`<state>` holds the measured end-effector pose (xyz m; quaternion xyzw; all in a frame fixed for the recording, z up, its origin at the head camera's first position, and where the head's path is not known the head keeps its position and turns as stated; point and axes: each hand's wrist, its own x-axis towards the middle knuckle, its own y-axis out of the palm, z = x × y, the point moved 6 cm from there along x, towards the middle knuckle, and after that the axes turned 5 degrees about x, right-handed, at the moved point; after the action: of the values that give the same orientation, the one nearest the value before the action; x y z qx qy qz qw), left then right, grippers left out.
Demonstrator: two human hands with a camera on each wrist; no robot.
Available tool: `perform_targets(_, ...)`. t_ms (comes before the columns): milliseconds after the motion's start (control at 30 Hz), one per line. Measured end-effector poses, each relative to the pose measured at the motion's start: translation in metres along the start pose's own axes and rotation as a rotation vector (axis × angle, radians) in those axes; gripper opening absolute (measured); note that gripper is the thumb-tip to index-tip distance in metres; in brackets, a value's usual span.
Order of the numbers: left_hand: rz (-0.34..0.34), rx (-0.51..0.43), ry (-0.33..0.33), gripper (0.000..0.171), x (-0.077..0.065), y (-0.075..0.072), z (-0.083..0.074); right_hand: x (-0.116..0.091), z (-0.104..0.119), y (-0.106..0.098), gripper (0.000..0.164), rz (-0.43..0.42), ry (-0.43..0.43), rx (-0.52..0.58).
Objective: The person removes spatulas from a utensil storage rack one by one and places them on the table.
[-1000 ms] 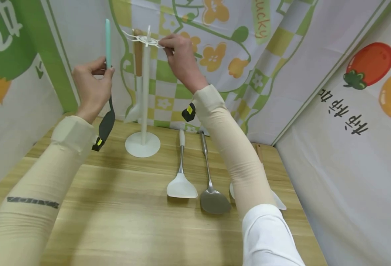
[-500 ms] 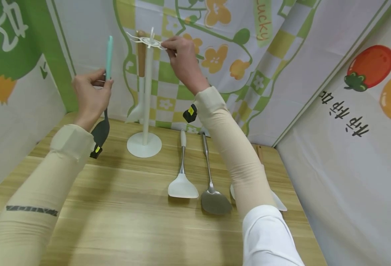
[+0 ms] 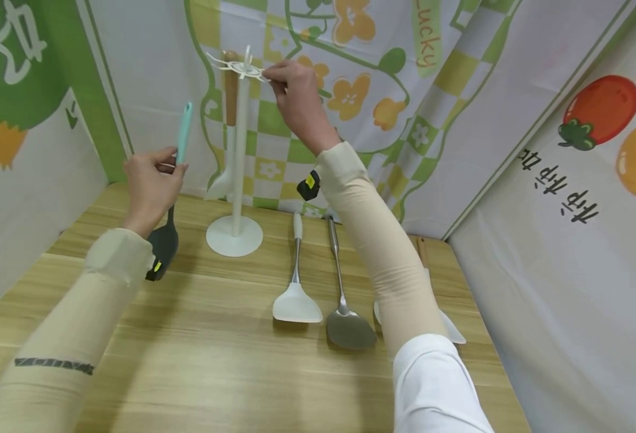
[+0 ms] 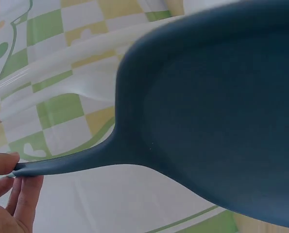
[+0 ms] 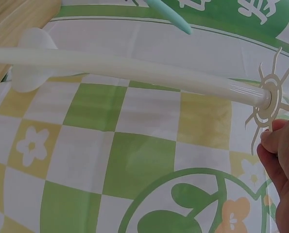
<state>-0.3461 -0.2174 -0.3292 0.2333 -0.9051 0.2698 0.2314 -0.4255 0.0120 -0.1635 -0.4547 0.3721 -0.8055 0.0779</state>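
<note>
My left hand (image 3: pixel 152 186) pinches a spatula (image 3: pixel 184 133) with a mint handle and a dark head, held upright left of a white utensil rack (image 3: pixel 239 156). In the left wrist view the wide dark head (image 4: pixel 207 107) fills much of the frame, while finger and thumb grip the far end of its neck. My right hand (image 3: pixel 303 99) pinches one hook of the rack's top ring (image 5: pixel 268 104), as the right wrist view also shows. From the rack's far side hangs a wooden-handled utensil (image 3: pixel 231 99) with a white head, partly hidden by the pole.
On the wooden table (image 3: pixel 215 361) lie a white spatula (image 3: pixel 297 305) and a steel turner (image 3: pixel 350 329). Further right, my right sleeve partly covers a wooden-handled utensil (image 3: pixel 422 251) and white pieces beside it. A patterned curtain (image 3: pixel 275 150) hangs behind the rack.
My left hand has come down with the spatula, whose head is now lower and whose handle top leans slightly right. My right hand stays on the rack's hook.
</note>
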Motion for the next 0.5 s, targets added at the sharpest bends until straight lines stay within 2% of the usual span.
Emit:
perform_targets(200,0.048,0.019,-0.036,0.039,-0.004,0.003,0.006,-0.001,0.000,0.000,0.023,-0.010,0.005,0.004)
perform_targets(500,0.153,0.097,-0.065,0.044,-0.006,0.008,0.016,0.000,0.001,0.000,0.023,-0.012,0.002,-0.003)
